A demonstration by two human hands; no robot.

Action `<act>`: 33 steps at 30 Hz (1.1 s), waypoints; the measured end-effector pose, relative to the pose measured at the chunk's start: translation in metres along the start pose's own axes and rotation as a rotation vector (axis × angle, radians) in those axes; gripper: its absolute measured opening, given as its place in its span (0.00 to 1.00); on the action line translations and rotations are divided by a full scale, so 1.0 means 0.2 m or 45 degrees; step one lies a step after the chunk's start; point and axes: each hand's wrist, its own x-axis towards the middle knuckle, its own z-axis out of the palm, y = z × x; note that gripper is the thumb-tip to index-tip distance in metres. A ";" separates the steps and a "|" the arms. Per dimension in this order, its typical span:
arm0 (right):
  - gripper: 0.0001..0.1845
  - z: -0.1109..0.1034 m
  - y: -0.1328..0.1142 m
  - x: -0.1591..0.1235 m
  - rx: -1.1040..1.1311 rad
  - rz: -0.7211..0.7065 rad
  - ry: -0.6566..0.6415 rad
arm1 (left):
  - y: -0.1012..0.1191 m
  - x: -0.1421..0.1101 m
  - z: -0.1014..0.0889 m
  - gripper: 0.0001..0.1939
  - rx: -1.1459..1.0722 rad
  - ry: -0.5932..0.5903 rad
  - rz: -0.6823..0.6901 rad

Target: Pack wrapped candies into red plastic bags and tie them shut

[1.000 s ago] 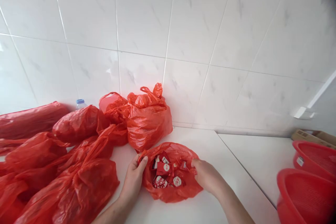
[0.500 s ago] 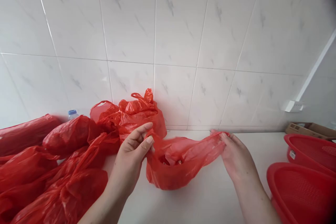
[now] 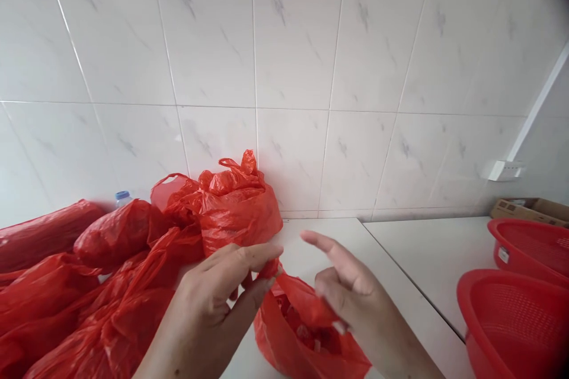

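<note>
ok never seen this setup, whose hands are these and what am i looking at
No machine, just a person's two bare hands, seen by one camera worn on the head, looking down. The left hand pinches the edge of an open red bag; the right hand is at its other side, its hold unclear. Small things inside are too blurred to name. Left on the white table are other red bags, with a bottle showing behind; right, red baskets and a carton.
</note>
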 end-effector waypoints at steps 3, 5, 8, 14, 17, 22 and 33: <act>0.35 0.07 0.00 -0.02 -0.087 0.093 -0.259 | 0.04 -0.01 0.00 0.11 0.042 -0.255 0.166; 0.20 0.10 0.01 0.00 -0.154 0.099 -0.312 | 0.06 -0.01 0.01 0.14 -0.018 -0.343 0.301; 0.16 0.11 0.03 0.04 -0.304 0.090 -0.141 | 0.05 0.00 0.04 0.16 0.012 -0.282 0.382; 0.24 0.05 0.06 0.08 -0.164 0.045 0.129 | -0.03 0.00 0.12 0.15 0.253 -0.474 0.347; 0.24 0.01 0.06 0.07 -0.180 0.044 0.128 | -0.05 0.00 0.16 0.06 0.290 -0.501 0.333; 0.25 -0.09 0.02 0.06 -0.217 -0.085 -0.290 | -0.07 0.03 0.18 0.09 0.356 -0.420 0.014; 0.14 -0.10 0.09 0.13 -1.009 -0.087 0.219 | -0.07 0.01 0.20 0.06 0.440 -0.600 -0.352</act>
